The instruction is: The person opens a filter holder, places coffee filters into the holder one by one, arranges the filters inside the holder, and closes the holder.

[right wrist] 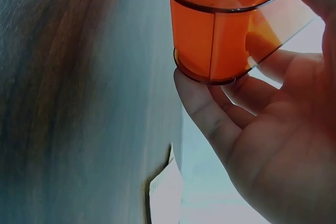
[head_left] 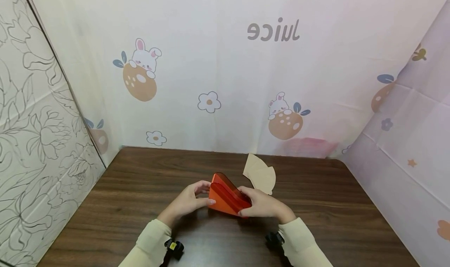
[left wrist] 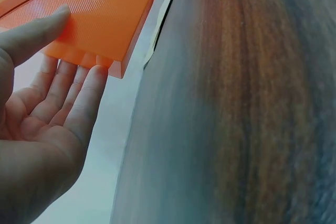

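Both hands grip an orange see-through plastic filter holder (head_left: 223, 200), wedge-shaped and held tilted above the table. At its left end, my left hand (head_left: 188, 200) has the thumb across the front face and fingers under the edge. In the left wrist view the ribbed face of the holder (left wrist: 100, 19) shows beside that thumb. My right hand (head_left: 263, 203) grips the other end, thumb and fingers on opposite sides. The right wrist view shows the holder's rounded end (right wrist: 197, 40) with a small hole in its flat side. Behind the right hand lie beige fan-shaped coffee filters (head_left: 260, 173).
The dark wooden table (head_left: 151, 169) runs back to a printed curtain (head_left: 211, 64). More patterned cloth hangs at both sides. Black wrist cameras (head_left: 174, 248) sit at the cuffs of the pale sleeves.
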`<action>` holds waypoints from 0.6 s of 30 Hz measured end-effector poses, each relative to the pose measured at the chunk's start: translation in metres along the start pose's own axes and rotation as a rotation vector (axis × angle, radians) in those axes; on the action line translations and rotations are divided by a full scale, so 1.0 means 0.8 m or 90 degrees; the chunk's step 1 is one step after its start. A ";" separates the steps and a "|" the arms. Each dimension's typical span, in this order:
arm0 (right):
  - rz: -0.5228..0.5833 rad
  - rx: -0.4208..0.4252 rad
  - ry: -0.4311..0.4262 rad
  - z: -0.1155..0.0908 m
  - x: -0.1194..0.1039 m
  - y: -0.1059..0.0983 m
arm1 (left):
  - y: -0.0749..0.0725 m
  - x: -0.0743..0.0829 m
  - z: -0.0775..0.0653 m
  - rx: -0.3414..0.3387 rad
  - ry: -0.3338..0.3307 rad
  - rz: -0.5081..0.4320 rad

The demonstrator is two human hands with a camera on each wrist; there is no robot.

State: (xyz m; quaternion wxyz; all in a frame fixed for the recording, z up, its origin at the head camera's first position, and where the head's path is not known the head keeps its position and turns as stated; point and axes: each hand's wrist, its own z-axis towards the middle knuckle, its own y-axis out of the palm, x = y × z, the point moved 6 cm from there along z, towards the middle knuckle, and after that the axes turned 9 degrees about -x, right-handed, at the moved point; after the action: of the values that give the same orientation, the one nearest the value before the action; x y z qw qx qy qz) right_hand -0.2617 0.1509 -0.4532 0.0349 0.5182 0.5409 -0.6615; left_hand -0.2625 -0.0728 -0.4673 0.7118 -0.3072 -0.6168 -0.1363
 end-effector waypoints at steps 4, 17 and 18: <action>0.005 0.003 0.003 -0.002 0.002 0.000 | 0.001 -0.003 0.001 -0.001 -0.007 0.001; -0.006 0.019 -0.002 -0.010 0.007 -0.001 | 0.008 -0.008 0.001 -0.001 -0.008 -0.031; -0.005 0.021 -0.004 -0.011 0.007 -0.001 | 0.009 -0.008 0.001 0.000 -0.009 -0.035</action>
State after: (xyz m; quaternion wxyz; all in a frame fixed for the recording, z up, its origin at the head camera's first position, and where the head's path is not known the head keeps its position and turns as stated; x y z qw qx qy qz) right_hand -0.2591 0.1608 -0.4557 0.0258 0.5146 0.5320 -0.6720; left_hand -0.2605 -0.0680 -0.4755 0.7037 -0.2912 -0.6296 -0.1536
